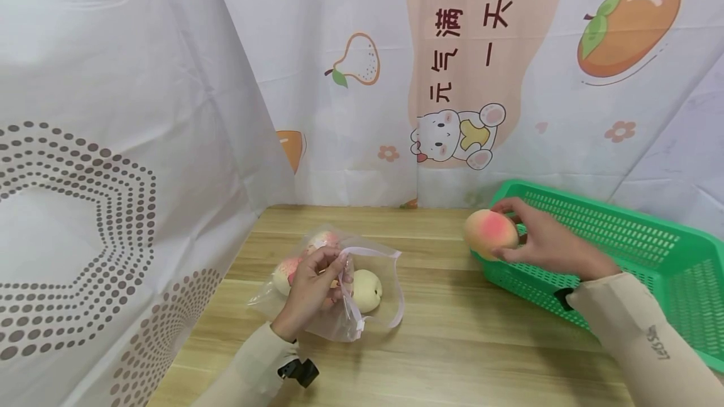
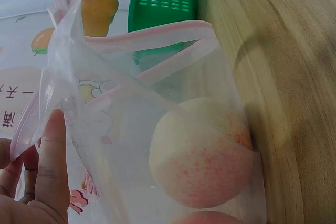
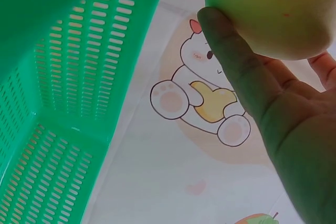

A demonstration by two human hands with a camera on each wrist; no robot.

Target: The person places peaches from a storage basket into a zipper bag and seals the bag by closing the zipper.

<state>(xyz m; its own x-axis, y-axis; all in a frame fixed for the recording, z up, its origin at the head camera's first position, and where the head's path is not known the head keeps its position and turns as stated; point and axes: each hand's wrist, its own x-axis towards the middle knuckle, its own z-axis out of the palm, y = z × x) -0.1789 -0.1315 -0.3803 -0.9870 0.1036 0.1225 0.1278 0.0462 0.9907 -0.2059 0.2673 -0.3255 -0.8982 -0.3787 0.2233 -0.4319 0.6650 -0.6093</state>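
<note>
My left hand (image 1: 310, 291) pinches the rim of a clear zip bag (image 1: 335, 329) lying on the table, and the bag's mouth gapes towards the right. Inside it are a pale yellow fruit (image 1: 366, 291) near the opening and pink-speckled peaches (image 2: 205, 156), partly hidden by the hand. Off to the right, my right hand (image 1: 545, 240) holds a yellow peach with a pink blush (image 1: 488, 234), raised by the near left end of a green basket (image 1: 667, 240). In the right wrist view, fingers and thumb go round that peach.
The green basket, with slotted walls, stands along the right side of the wooden table (image 1: 447, 344). A white printed cloth (image 1: 351, 162) hangs behind the table, and another cloth (image 1: 141, 80) hangs on the left.
</note>
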